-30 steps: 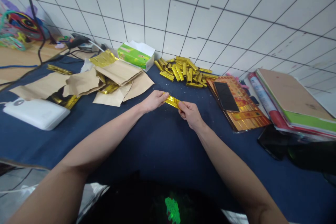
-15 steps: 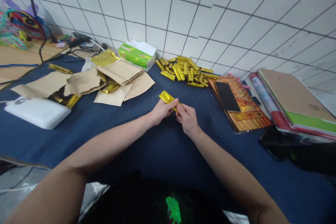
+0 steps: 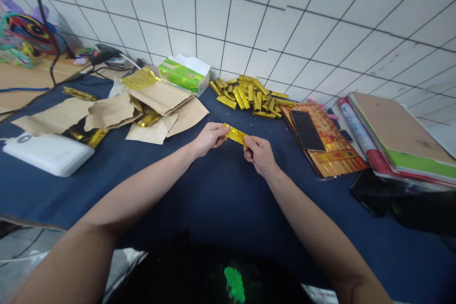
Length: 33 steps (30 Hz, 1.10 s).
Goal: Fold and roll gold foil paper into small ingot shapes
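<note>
Both of my hands hold one folded strip of gold foil paper [image 3: 235, 134] a little above the blue cloth [image 3: 221, 190]. My left hand [image 3: 208, 137] pinches its left end and my right hand [image 3: 259, 154] pinches its right end. The strip lies stretched between them, slanting down to the right. Behind it, near the tiled wall, is a heap of several folded gold pieces [image 3: 251, 96]. To the left lie brown paper sheets [image 3: 160, 104] with loose gold foil among them.
A green tissue box [image 3: 183, 75] stands at the back. A white box-like device [image 3: 48, 153] lies at the left. At the right are a gold printed packet [image 3: 329, 149] with a black phone [image 3: 307, 130] on it, stacked folders [image 3: 395, 140], and another dark phone [image 3: 368, 192].
My hands, close together with the strip sticking up to the left half a second ago, have moved apart. The strip is again stretched flat between them.
</note>
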### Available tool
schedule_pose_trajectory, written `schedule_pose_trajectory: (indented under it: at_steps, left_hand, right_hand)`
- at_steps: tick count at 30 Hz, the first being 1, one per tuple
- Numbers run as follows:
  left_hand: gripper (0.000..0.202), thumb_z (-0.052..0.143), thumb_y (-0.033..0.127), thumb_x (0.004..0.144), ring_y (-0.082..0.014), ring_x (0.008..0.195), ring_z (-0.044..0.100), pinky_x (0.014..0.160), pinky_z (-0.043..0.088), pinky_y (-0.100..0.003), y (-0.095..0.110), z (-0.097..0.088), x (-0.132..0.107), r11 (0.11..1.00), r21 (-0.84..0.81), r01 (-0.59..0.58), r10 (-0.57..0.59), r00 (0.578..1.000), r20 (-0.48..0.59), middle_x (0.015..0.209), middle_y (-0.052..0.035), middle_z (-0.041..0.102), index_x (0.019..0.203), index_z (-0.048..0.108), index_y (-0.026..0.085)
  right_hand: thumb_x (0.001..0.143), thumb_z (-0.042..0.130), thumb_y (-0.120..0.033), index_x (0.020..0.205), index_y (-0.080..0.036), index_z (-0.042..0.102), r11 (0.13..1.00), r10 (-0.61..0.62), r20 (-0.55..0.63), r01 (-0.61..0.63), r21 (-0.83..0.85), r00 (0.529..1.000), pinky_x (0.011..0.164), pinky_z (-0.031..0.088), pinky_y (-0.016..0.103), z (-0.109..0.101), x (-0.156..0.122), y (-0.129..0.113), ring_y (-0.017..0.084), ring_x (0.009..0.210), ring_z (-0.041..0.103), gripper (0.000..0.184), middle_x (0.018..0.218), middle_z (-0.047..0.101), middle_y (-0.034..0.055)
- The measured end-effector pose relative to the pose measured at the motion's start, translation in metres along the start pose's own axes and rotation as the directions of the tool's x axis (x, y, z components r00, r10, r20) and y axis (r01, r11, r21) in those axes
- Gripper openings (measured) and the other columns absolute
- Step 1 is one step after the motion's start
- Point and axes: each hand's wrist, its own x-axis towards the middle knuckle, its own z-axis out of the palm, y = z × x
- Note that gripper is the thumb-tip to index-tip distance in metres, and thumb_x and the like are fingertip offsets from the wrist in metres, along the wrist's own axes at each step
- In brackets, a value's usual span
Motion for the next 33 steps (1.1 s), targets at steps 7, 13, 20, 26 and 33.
schedule_pose_trajectory:
  at_steps: [7, 13, 20, 26, 33]
  left_hand:
    - [0.035, 0.060, 0.043, 0.077, -0.0015, 0.032, 0.030, 0.032, 0.018, -0.016, -0.003, -0.002, 0.001, 0.990, 0.131, -0.054, 0.056, 0.998, -0.015, 0.042, 0.0059, 0.042, 0.061, 0.051, 0.012]
    - [0.038, 0.054, 0.046, 0.080, -0.0029, 0.031, 0.031, 0.031, 0.019, -0.017, -0.004, -0.007, 0.003, 0.987, 0.151, -0.054, 0.047, 0.998, 0.051, 0.039, 0.0052, 0.042, 0.061, 0.049, 0.013]
    - [0.054, 0.040, 0.064, 0.079, -0.0037, 0.030, 0.030, 0.030, 0.018, -0.018, 0.000, -0.010, 0.003, 0.991, 0.127, 0.035, -0.046, 0.996, 0.082, 0.039, 0.0049, 0.037, 0.055, 0.045, 0.015]
    - [0.047, 0.045, 0.053, 0.083, -0.0029, 0.030, 0.027, 0.029, 0.014, -0.018, 0.003, -0.009, 0.004, 0.982, 0.148, 0.117, -0.125, 0.991, 0.051, 0.041, 0.0054, 0.035, 0.055, 0.043, 0.016]
    - [0.030, 0.044, 0.033, 0.087, -0.0032, 0.034, 0.027, 0.033, 0.016, -0.017, 0.014, -0.018, 0.001, 0.973, 0.225, 0.042, -0.076, 0.987, 0.143, 0.046, 0.0064, 0.034, 0.062, 0.042, 0.016]
  right_hand:
    - [0.069, 0.066, -0.033, 0.088, -0.015, 0.063, 1.000, -0.015, -0.026, 0.016, 0.015, 1.000, 0.035, 0.038, 0.020, -0.002, 0.002, 0.006, 0.009, 0.034, 0.050, 0.027, 0.053, 0.064, -0.0019]
    - [0.067, 0.064, -0.023, 0.088, -0.015, 0.067, 0.996, -0.068, -0.078, 0.071, 0.044, 0.995, 0.037, 0.038, 0.021, 0.000, 0.003, 0.006, 0.008, 0.036, 0.051, 0.022, 0.053, 0.063, -0.0027]
    - [0.070, 0.062, -0.023, 0.091, -0.017, 0.070, 0.984, -0.156, -0.120, 0.144, -0.104, 0.980, 0.042, 0.041, 0.023, 0.001, 0.000, 0.008, 0.008, 0.039, 0.052, 0.024, 0.056, 0.063, -0.0030]
    - [0.069, 0.061, -0.023, 0.089, -0.018, 0.070, 0.971, -0.169, -0.110, 0.146, -0.188, 0.979, 0.045, 0.043, 0.024, 0.000, 0.000, 0.008, 0.008, 0.041, 0.053, 0.022, 0.058, 0.064, -0.0027]
    - [0.075, 0.058, -0.036, 0.098, -0.016, 0.062, 0.993, -0.102, 0.011, 0.102, -0.054, 0.995, 0.043, 0.041, 0.022, -0.004, 0.002, 0.007, 0.009, 0.041, 0.053, 0.031, 0.060, 0.064, -0.0016]
